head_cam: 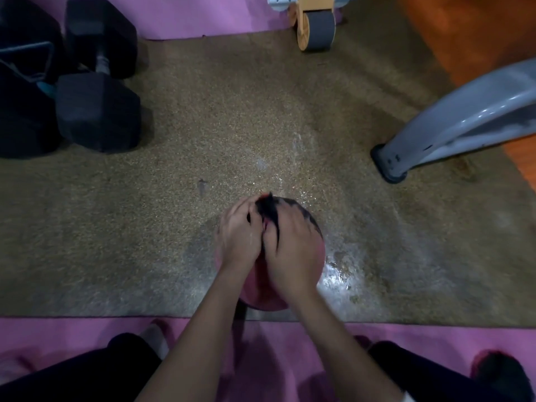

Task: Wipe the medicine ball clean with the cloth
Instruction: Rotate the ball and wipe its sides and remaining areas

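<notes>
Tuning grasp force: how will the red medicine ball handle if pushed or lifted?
Likely rolls: the medicine ball is round and sits free on the floor. Possibly slippery: a wet patch shines beside it. Probably heavy for its size, judging by the dumbbells nearby, though that is only a guess.

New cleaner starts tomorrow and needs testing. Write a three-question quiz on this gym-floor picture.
1. True or false: the dark cloth lies on the floor, away from the red medicine ball.
2. Which item stands beyond the ball, at the far edge? A) ab roller wheel B) foam roller C) skipping rope
3. Fill in: the black hex dumbbell lies to the person's ____.
Key: 1 false, the cloth is on top of the ball, between the left hand and the right hand; 2 A; 3 left.
</notes>
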A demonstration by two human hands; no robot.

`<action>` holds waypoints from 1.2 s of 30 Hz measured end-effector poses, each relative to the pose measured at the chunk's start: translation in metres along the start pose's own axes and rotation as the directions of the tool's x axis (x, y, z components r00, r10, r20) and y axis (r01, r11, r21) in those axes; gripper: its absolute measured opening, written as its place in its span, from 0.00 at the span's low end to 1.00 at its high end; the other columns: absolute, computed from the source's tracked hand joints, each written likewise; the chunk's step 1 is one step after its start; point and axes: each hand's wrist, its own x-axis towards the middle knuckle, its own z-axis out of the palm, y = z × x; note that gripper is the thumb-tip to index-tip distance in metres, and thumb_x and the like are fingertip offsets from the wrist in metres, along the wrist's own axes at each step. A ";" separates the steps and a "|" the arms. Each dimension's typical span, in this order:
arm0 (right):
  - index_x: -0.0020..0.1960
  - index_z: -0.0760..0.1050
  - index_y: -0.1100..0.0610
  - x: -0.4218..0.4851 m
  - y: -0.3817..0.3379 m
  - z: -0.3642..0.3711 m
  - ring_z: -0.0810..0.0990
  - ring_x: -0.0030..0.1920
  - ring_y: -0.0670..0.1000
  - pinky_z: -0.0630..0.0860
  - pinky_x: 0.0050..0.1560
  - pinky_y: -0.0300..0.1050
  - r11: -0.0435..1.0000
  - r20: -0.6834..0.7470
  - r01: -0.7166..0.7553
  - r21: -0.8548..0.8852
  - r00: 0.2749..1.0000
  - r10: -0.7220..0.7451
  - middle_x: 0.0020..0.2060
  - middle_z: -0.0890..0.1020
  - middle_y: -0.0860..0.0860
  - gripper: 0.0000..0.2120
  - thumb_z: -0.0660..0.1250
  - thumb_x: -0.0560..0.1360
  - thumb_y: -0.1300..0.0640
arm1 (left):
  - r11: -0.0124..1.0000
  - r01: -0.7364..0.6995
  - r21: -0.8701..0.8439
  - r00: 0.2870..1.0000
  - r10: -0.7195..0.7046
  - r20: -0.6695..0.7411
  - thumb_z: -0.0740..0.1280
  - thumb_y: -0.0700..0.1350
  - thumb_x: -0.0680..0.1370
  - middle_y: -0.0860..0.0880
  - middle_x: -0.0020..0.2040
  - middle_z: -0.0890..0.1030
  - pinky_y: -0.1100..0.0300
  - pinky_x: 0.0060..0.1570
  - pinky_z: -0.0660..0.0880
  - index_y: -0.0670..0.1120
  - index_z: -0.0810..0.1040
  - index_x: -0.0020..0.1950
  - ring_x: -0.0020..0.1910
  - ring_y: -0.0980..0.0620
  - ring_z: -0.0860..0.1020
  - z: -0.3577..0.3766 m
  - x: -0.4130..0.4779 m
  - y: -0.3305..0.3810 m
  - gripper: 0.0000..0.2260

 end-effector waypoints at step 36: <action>0.49 0.74 0.56 0.065 0.030 -0.009 0.78 0.45 0.58 0.65 0.39 0.46 0.947 0.232 -0.250 0.201 0.952 0.202 0.42 0.79 0.54 0.11 0.55 0.81 0.53 | 0.899 -0.221 0.379 0.973 0.181 0.141 0.47 0.53 0.85 0.59 0.76 0.66 0.39 0.76 0.53 0.53 0.67 0.76 0.79 0.52 0.57 -0.008 -0.044 0.027 0.22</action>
